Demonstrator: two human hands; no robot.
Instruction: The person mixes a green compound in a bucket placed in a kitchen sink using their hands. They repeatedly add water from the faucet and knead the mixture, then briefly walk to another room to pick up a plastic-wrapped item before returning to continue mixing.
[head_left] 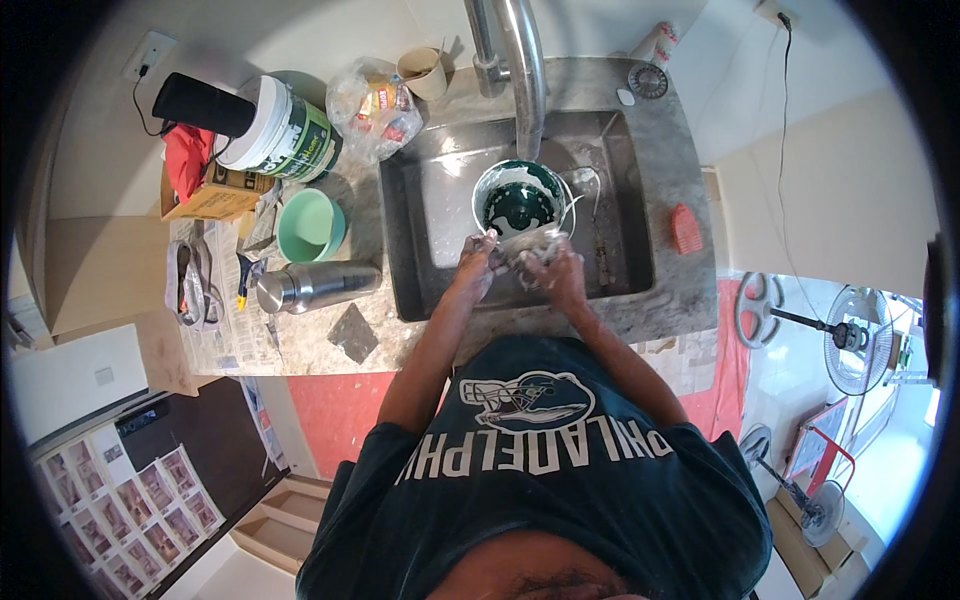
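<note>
In the sink basin (420, 270), under the tall steel faucet (522, 80), sits a bucket (483, 197) with a dark green inside smeared with white residue. Both hands are at the bucket's near rim, wet and whitish. My left hand (478, 265) is closed, thumb up, around one end of a flat pale thing (530, 238) that is too blurred to name. At that thing's other end, my right hand (553, 272) is smeared by motion, so its grip does not show. A thin wire handle (574, 205) stands out at the bucket's right side.
Left of the sink are a mint green bowl (311, 226), a steel bottle (320, 287), a large white and green tub (290, 130), a plastic bag (375, 110) and a beige cup (423, 74). A red sponge-like block (685, 229) lies on the right counter.
</note>
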